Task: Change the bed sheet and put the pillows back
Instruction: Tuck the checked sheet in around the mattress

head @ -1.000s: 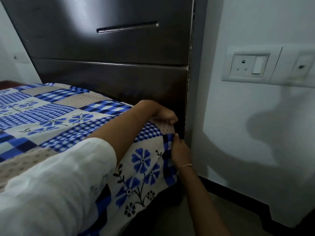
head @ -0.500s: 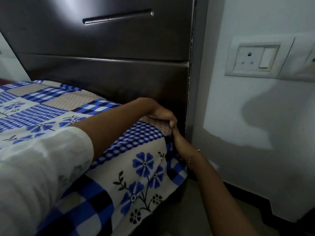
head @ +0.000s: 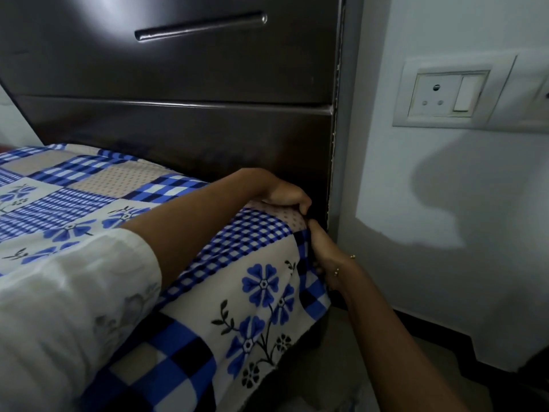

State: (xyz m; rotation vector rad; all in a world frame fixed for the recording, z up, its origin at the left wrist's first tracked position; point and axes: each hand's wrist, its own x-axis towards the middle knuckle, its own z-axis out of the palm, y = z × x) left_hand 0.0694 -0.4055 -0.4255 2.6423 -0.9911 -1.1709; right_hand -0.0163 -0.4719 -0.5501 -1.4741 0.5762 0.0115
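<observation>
While only the head view is on offer, it shows the job well along at this corner. A blue and white patchwork bed sheet (head: 124, 209) is spread across the mattress and hangs down the near side, its flower print falling over the edge. At the far right corner, against the dark headboard (head: 184, 126), both hands work the cloth. The left hand (head: 286, 196) lies on top of the corner, fingers curled down over the sheet's edge and gripping it where mattress meets headboard. The right hand (head: 322, 254), with a thin bracelet at the wrist, reaches up from below beside the wall (head: 445, 203); its fingers are bent into the hanging fold and appear to pinch it, though the fingertips are hidden behind the cloth. A socket and switch plate (head: 445, 95) sits on the wall to the right.

Judging from this, the new sheet is on and the corner is being tucked. No pillows are in sight, so putting them back looks left to do.
</observation>
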